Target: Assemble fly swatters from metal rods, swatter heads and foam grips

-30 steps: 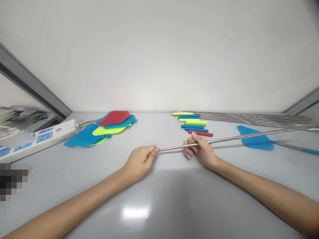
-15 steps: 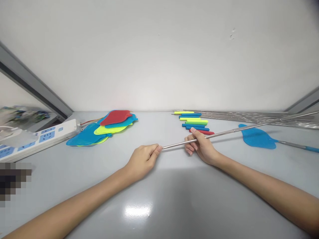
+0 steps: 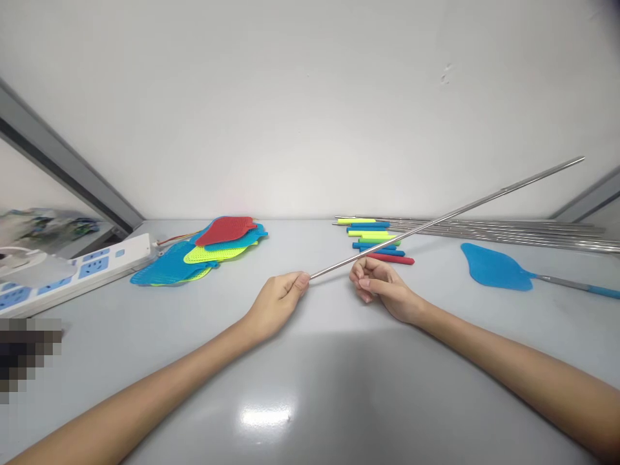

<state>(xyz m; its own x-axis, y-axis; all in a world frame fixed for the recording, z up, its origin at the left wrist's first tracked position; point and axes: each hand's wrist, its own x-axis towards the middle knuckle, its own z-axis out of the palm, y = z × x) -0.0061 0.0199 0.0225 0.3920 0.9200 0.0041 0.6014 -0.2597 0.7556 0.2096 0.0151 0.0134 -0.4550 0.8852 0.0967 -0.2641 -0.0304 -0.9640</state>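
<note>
My left hand [image 3: 277,302] is closed round the thin end of a telescopic metal rod [image 3: 455,213], which slants up to the right with its thicker end in the air. My right hand [image 3: 382,289] is just under the rod, its fingers loosely curled and apart from the thumb, with nothing held. Whether its index finger touches the rod I cannot tell. Behind that hand lie several coloured handle sleeves, with a red sleeve [image 3: 391,259] nearest. At the right rests a blue fly swatter [image 3: 498,266] with a metal stem and blue handle.
A pile of fly swatter heads [image 3: 225,230] in red, blue and yellow lies at the left. Beside it is a white power strip [image 3: 113,255] with plugs. Several metal rods [image 3: 513,234] lie along the wall [image 3: 290,116] at the back right of the grey table [image 3: 310,394].
My right hand has come off the rod and curled beneath it. The rod now tilts more steeply, its far end raised and fully in view. My left hand keeps its hold.
</note>
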